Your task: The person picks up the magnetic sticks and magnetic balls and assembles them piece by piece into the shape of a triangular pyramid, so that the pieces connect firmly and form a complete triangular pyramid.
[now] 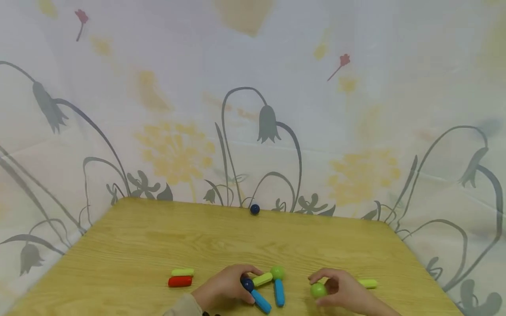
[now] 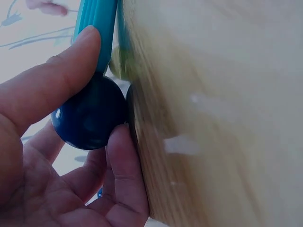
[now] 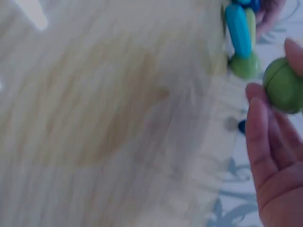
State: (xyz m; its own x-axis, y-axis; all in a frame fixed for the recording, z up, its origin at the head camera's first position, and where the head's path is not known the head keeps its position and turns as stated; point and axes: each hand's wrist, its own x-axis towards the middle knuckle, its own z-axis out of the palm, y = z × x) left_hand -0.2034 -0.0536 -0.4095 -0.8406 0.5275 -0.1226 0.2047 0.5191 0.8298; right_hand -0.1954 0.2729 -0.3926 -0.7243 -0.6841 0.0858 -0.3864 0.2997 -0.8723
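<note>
My left hand (image 1: 224, 283) grips a dark blue ball (image 2: 90, 113) between thumb and fingers. A blue stick (image 1: 261, 302) and a yellow-green stick (image 1: 262, 279) reach out from that ball. The yellow-green stick meets a green ball (image 1: 277, 272), from which a second blue stick (image 1: 279, 293) extends toward me. Over to the right, my right hand (image 1: 345, 293) pinches another green ball (image 3: 283, 87), apart from the joined pieces. In the right wrist view a seam line runs across this ball, and part of it is cut off by the frame edge.
Left of my left hand, a red stick (image 1: 180, 281) lies beside a yellow-green stick (image 1: 183, 272). Another yellow-green stick (image 1: 368, 283) lies beyond my right hand. A dark blue ball (image 1: 254, 209) sits at the wooden table's (image 1: 189, 237) far edge, against a flower-patterned curtain (image 1: 356, 131).
</note>
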